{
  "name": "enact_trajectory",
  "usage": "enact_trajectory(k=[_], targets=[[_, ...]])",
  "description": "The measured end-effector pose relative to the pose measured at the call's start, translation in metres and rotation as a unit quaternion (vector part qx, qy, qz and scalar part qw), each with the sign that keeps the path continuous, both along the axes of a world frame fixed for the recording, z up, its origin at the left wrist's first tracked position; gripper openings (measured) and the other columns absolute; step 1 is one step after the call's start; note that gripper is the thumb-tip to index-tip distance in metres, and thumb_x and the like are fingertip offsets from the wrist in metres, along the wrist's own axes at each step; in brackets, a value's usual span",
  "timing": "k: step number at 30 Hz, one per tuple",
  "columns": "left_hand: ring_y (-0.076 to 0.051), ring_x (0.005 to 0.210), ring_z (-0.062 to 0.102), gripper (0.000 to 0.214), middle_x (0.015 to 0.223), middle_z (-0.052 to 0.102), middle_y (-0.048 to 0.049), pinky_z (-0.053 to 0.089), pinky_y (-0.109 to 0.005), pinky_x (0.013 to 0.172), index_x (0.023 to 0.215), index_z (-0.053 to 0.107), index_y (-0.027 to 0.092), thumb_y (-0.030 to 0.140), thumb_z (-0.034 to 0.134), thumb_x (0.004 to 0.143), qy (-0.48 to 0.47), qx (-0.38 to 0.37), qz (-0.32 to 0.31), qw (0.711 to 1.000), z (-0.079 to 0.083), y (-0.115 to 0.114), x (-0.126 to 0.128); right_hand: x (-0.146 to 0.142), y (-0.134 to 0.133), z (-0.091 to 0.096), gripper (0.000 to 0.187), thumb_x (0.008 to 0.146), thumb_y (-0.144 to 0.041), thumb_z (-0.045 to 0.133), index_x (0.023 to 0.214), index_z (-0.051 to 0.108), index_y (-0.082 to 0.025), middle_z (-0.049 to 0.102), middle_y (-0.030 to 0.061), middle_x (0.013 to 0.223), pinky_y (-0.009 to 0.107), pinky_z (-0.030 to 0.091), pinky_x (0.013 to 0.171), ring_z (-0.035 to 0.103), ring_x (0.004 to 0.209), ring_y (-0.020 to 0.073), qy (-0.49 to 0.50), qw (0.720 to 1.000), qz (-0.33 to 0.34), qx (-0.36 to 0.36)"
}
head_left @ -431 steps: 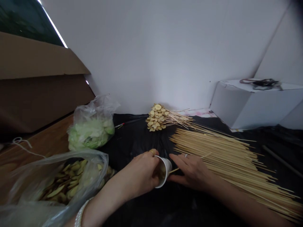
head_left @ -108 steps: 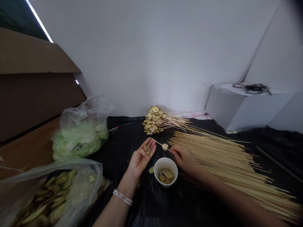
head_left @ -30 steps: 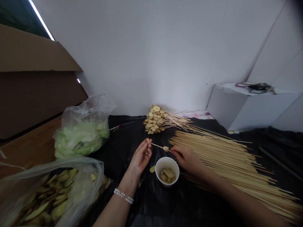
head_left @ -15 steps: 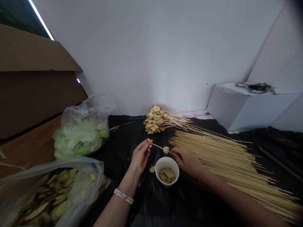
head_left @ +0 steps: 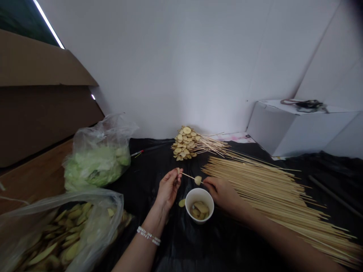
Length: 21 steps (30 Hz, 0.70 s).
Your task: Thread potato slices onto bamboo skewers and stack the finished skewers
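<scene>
My right hand (head_left: 222, 192) pinches a thin bamboo skewer (head_left: 187, 176) with one pale potato slice (head_left: 197, 180) threaded near my fingers. My left hand (head_left: 168, 187) has its fingertips closed on a small slice at the skewer's pointed tip. Just below both hands stands a white paper cup (head_left: 199, 206) with several slices in it. One loose slice (head_left: 182, 203) lies on the black sheet left of the cup.
A pile of finished skewers (head_left: 185, 143) lies by the wall. A wide heap of bare skewers (head_left: 272, 196) spreads to the right. Two plastic bags sit left: greens (head_left: 98, 160) and potato slices (head_left: 61, 230). A white box (head_left: 300, 126) and cardboard (head_left: 42, 98) flank the area.
My left hand has lifted slightly and brought a slice to the skewer's tip. My right hand and the skewer have barely shifted. The cup stays put.
</scene>
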<state>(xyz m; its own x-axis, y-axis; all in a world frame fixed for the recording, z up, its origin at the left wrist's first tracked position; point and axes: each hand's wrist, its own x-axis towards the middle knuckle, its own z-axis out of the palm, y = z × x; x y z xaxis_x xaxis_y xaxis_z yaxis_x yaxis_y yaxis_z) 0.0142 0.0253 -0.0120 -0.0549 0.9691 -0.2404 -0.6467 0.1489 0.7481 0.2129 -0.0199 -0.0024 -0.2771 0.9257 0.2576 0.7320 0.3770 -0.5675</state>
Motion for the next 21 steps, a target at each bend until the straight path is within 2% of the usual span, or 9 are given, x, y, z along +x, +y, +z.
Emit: enact_trajectory(k=[10, 15, 21], targets=[[-0.007, 0.060, 0.064, 0.008, 0.081, 0.075, -0.0105, 0.052, -0.014, 0.059, 0.080, 0.072, 0.008, 0.009, 0.074, 0.072, 0.062, 0.021, 0.016, 0.998, -0.0024, -0.0003, 0.0008, -0.0065, -0.0047, 0.0025, 0.028, 0.094, -0.021, 0.043, 0.077, 0.065, -0.018, 0.069, 0.0045, 0.075, 0.024, 0.034, 0.062, 0.061, 0.070, 0.0150, -0.031, 0.999, -0.002, -0.006], [-0.006, 0.060, 0.064, 0.008, 0.080, 0.075, -0.0102, 0.051, -0.013, 0.059, 0.079, 0.072, 0.008, 0.009, 0.075, 0.072, 0.064, 0.013, 0.011, 0.998, -0.0019, -0.0017, 0.0027, -0.0074, -0.0059, 0.0016, 0.027, 0.094, -0.020, 0.041, 0.077, 0.062, -0.017, 0.067, 0.0058, 0.077, 0.025, 0.034, 0.064, 0.060, 0.072, 0.0162, -0.054, 0.998, -0.012, 0.027], [-0.007, 0.060, 0.064, 0.011, 0.080, 0.075, -0.0098, 0.052, -0.014, 0.059, 0.079, 0.073, 0.008, 0.010, 0.077, 0.069, 0.058, 0.011, -0.004, 0.998, -0.0003, -0.0014, 0.0024, -0.0071, -0.0045, -0.0019, 0.026, 0.092, -0.021, 0.043, 0.075, 0.062, -0.017, 0.066, 0.0030, 0.071, 0.023, 0.035, 0.060, 0.059, 0.065, 0.0135, 0.019, 1.000, 0.008, -0.004]])
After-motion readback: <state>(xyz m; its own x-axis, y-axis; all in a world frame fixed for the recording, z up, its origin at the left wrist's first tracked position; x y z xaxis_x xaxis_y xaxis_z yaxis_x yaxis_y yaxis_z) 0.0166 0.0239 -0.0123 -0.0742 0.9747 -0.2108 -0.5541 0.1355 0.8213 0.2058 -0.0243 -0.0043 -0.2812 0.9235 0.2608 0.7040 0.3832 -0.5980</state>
